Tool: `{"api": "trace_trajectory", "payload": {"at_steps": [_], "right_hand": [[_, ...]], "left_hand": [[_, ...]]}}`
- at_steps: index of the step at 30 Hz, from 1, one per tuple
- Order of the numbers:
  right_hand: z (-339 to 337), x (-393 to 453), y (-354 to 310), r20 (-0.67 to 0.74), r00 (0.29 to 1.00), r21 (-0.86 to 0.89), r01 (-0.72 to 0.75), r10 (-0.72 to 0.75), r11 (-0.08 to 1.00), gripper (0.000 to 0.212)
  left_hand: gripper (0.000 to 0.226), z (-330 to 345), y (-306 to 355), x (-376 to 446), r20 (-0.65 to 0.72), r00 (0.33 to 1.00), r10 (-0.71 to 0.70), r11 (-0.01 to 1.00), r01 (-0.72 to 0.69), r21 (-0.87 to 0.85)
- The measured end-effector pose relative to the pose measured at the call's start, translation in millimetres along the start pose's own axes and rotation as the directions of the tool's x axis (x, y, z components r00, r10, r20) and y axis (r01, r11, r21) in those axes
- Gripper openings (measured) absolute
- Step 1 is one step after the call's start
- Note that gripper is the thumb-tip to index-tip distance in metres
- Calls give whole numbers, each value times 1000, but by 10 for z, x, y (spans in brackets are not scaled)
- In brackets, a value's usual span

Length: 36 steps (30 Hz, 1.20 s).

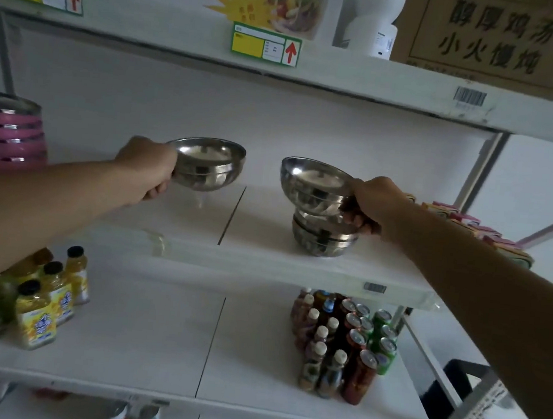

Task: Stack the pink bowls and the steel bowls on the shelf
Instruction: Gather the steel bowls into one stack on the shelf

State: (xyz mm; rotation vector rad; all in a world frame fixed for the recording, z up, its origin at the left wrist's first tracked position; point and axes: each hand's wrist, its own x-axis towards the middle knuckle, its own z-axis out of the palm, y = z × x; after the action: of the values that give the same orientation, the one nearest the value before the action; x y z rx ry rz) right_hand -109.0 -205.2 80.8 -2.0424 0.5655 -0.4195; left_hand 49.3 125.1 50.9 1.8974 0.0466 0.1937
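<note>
Left hand (146,168) grips one shiny steel bowl (205,164) left of the steel stack (324,238); right hand (374,203) clasps another (314,186), seemingly empty, tilted above it.

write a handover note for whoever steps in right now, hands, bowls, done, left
Left hand: grip shut on a steel bowl, held above the middle shelf.
Right hand: grip shut on a tilted bowl just over the steel stack.
Done: pink stack at far left of the shelf.
Left: seat the right bowl, then add the left one.
</note>
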Motion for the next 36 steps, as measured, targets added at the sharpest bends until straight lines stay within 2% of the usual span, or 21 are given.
{"api": "trace_trajectory", "payload": {"at_steps": [5,10,15,21,27,32,36], "right_hand": [[-380,188,221,-88,994,-31,-68,66,997,47],[-371,448,500,-34,995,-79,-97,95,992,51],[-241,668,686,37,999,-110,-12,17,994,53],[-163,928,760,150,985,-113,100,-82,989,44],[-269,1130,971,239,965,-64,130,-112,989,73],[-509,1216,1239,332,940,2,83,-79,997,62],[-709,1208,1355,304,951,17,60,-62,998,51]], "left_hand": [[23,56,44,-124,-4,1000,16,1000,-16,-14],[24,151,173,-205,-1,999,-35,997,34,-70],[24,388,329,-421,-56,998,-28,999,26,-36],[25,902,709,-800,-137,990,-9,999,4,-36],[24,1405,850,-1128,-136,990,-34,999,32,-15],[26,1837,975,-1214,-88,992,-92,995,95,34],[34,2156,1024,-1136,-41,992,-117,986,121,119]]}}
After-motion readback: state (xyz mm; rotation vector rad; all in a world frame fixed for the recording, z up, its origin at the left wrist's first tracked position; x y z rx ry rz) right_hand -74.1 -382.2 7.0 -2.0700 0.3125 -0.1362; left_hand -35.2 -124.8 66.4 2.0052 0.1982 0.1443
